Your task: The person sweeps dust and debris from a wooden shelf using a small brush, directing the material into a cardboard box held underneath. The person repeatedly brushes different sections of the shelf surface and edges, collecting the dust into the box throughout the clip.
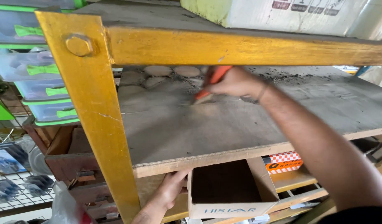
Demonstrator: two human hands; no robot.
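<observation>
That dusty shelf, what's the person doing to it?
A person is reaching onto the dusty wooden shelf board of a yellow metal rack. Their right hand grips an orange-handled tool, blurred, its tip down on the board. Round clean marks show in the dust near the back. Below the shelf, the left hand rests against the side of an open cardboard box. The box looks empty.

the right hand is stretched forward on a long, bare forearm, fingers curled closed. the left hand sits lower, fingers bent upward.
</observation>
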